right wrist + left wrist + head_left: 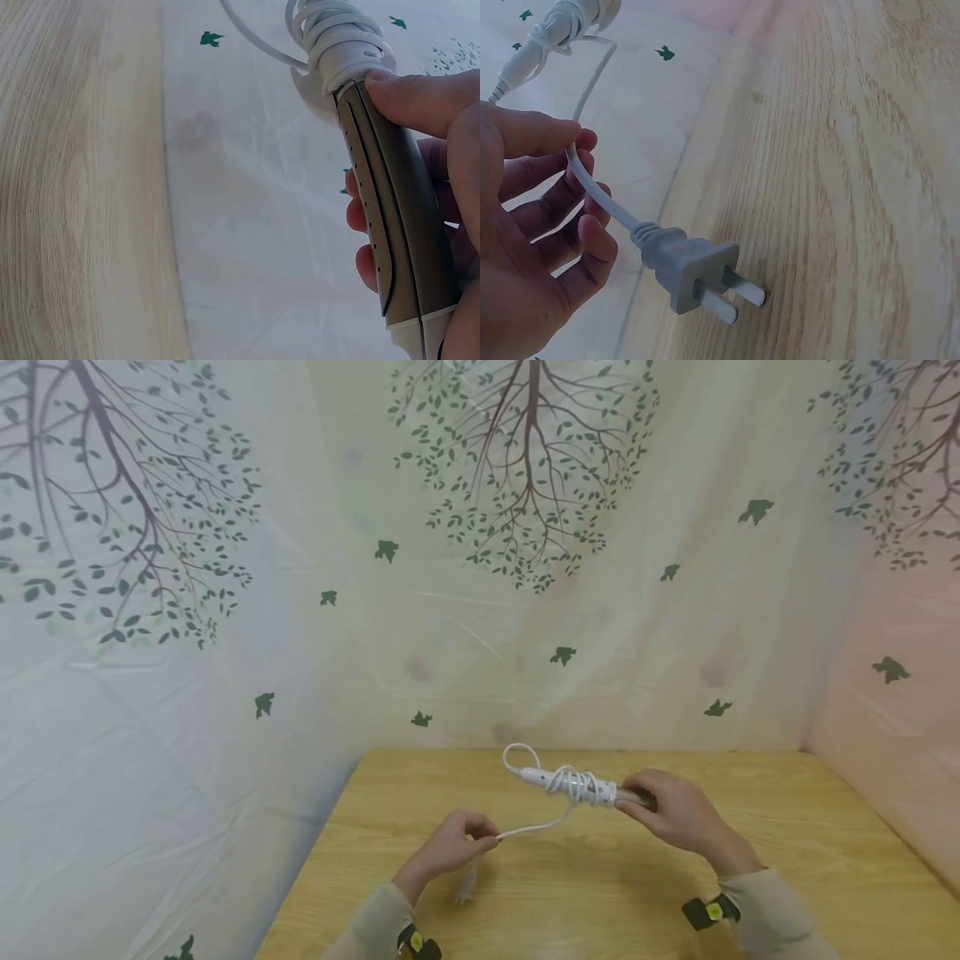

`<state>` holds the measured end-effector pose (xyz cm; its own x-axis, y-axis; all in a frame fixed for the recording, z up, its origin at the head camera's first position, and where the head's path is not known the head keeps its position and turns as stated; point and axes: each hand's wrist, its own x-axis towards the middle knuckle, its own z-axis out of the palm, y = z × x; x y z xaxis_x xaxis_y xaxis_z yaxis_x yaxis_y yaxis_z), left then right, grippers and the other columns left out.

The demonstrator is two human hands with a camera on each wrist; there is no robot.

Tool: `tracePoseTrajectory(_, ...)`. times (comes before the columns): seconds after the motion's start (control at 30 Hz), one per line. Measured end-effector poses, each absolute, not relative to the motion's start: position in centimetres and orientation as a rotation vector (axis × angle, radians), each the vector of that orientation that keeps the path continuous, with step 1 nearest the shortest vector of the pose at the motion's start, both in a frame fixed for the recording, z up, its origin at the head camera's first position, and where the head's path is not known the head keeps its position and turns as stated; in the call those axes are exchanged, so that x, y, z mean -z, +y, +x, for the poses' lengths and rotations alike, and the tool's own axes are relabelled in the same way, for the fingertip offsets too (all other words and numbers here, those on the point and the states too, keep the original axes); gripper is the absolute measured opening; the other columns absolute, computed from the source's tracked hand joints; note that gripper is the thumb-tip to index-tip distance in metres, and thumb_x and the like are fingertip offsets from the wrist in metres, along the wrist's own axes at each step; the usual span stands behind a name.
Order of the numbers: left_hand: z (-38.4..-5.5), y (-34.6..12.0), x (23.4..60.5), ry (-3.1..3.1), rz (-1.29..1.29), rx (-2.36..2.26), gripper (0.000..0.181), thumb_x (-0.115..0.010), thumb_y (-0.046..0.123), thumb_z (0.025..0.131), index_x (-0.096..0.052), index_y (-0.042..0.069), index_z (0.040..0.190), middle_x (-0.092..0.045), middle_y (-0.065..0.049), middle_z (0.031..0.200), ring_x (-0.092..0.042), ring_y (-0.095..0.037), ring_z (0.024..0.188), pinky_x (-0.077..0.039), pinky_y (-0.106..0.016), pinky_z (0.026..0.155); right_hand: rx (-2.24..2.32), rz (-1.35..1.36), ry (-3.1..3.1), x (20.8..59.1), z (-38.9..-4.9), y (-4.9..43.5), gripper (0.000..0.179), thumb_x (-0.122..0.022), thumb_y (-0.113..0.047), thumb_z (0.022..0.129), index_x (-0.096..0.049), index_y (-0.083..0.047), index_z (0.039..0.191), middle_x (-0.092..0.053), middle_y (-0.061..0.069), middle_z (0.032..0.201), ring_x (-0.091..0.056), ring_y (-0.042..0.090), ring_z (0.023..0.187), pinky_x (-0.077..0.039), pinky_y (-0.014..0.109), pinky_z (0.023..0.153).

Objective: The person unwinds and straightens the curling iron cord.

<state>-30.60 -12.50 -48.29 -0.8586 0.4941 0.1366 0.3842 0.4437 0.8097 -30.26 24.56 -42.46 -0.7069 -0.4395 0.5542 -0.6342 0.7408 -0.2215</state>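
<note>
A hair straightener with a white handle and a bronze-brown barrel is held in the air above the table. My right hand grips it by the barrel, thumb along one side and fingers round the other. Several loops of white cord wind round the handle. Off to the left, my left hand pinches the free length of cord between thumb and forefinger, its other fingers loosely curled. A two-pin plug hangs just below that hand, over the tabletop.
A wood-grain table stretches beneath both hands. Behind it and along its sides hang pale sheets printed with trees and green leaf shapes. Dark bands with yellow marks sit at both wrists.
</note>
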Motion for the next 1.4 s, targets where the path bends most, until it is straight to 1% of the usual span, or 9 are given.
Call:
tracePoseTrajectory(0.17, -30.8, -12.7, 48.9, 2.569, 0.792, -1.375, 0.016, -0.066, 0.020, 0.092, -0.072, 0.006, 0.098, -0.070, -0.007, 0.087, -0.059, -0.007, 0.076, -0.048, -0.024, 0.070, -0.562, 0.810, -2.484, 42.4, -30.0, 24.6, 0.018, -0.074, -0.032, 0.086, -0.069, -0.016, 0.095, -0.060, -0.014, 0.081, -0.040, -0.006, 0.062, -0.037, 0.018, 0.052)
tracePoseTrajectory(0.43, -31.2, -12.6, 49.6, 2.610, 0.769, -1.351, 0.013, -0.068, 0.021, 0.090, -0.072, 0.009, 0.093, -0.068, 0.003, 0.084, -0.057, -0.008, 0.075, -0.047, -0.024, 0.069, -0.560, 0.820, -2.480, 42.2, -29.8, 24.5, 0.016, -0.075, -0.030, 0.085, -0.068, -0.018, 0.093, -0.059, -0.015, 0.080, -0.040, -0.005, 0.061, -0.037, 0.018, 0.053)
tracePoseTrajectory(0.57, -31.2, -12.6, 49.4, 2.632, 0.742, -1.345, 0.016, -0.067, 0.021, 0.090, -0.071, 0.006, 0.094, -0.068, 0.002, 0.085, -0.056, -0.009, 0.075, -0.048, -0.024, 0.068, -0.563, 0.833, -2.460, 41.9, -29.7, 24.5, 0.016, -0.076, -0.030, 0.085, -0.068, -0.018, 0.093, -0.059, -0.015, 0.080, -0.041, -0.005, 0.062, -0.038, 0.018, 0.053)
tracePoseTrajectory(0.8, -31.1, -12.7, 49.7, 2.668, 0.655, -1.353, 0.008, -0.069, 0.017, 0.088, -0.072, 0.009, 0.087, -0.066, 0.002, 0.081, -0.055, -0.009, 0.070, -0.048, -0.023, 0.061, -0.561, 0.849, -2.453, 41.9, -29.2, 24.1, 0.018, -0.077, -0.031, 0.083, -0.069, -0.019, 0.094, -0.061, -0.016, 0.082, -0.044, -0.006, 0.063, -0.040, 0.018, 0.055)
tracePoseTrajectory(1.0, -31.6, -12.7, 50.0, 2.673, 0.544, -1.406, 0.009, -0.068, 0.017, 0.088, -0.070, 0.010, 0.083, -0.065, 0.001, 0.080, -0.056, -0.011, 0.069, -0.048, -0.024, 0.058, -0.574, 0.874, -2.441, 41.7, -28.9, 24.0, 0.018, -0.076, -0.032, 0.084, -0.069, -0.019, 0.096, -0.062, -0.016, 0.084, -0.046, -0.007, 0.066, -0.043, 0.019, 0.056)
tracePoseTrajectory(1.27, -32.5, -13.5, 49.8, 2.671, 0.442, -1.528, 0.008, -0.069, 0.012, 0.088, -0.069, 0.004, 0.086, -0.062, -0.003, 0.078, -0.059, -0.012, 0.060, -0.050, -0.026, 0.050, -0.615, 0.936, -2.399, 41.8, -28.7, 23.9, 0.017, -0.077, -0.028, 0.084, -0.067, -0.021, 0.096, -0.057, -0.019, 0.081, -0.042, -0.008, 0.062, -0.040, 0.016, 0.053)
tracePoseTrajectory(1.4, -33.0, -13.8, 49.7, 2.651, 0.393, -1.557, 0.010, -0.068, 0.014, 0.088, -0.069, 0.003, 0.089, -0.063, -0.004, 0.077, -0.060, -0.012, 0.058, -0.049, -0.025, 0.050, -0.616, 0.952, -2.377, 41.8, -28.4, 23.8, 0.018, -0.078, -0.027, 0.083, -0.067, -0.021, 0.096, -0.058, -0.018, 0.082, -0.042, -0.009, 0.062, -0.040, 0.015, 0.052)
